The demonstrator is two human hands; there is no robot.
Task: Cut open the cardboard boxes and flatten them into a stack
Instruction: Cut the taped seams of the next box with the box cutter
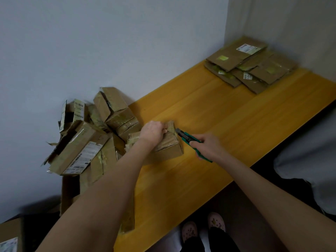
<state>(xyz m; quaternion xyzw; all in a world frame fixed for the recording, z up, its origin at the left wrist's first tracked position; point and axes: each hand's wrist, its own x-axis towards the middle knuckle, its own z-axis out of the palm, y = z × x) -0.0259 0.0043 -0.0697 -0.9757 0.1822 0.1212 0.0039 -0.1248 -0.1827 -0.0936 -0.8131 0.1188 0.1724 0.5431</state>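
Note:
A small taped cardboard box (168,148) lies on the yellow wooden table (227,124), near its left end. My left hand (153,132) grips the box's top far edge, fingers curled over it. My right hand (207,147) holds a green utility knife (189,139), whose dark tip touches the box's upper right corner. A heap of whole and torn boxes (91,135) sits to the left against the wall. Flattened boxes form a stack (251,66) at the table's far right corner.
The white wall (109,42) runs along the table's far side. Another labelled box (10,237) shows at the bottom left. A grey cushion (309,155) lies to the right below the table edge. My feet in slippers (201,228) stand below the near edge.

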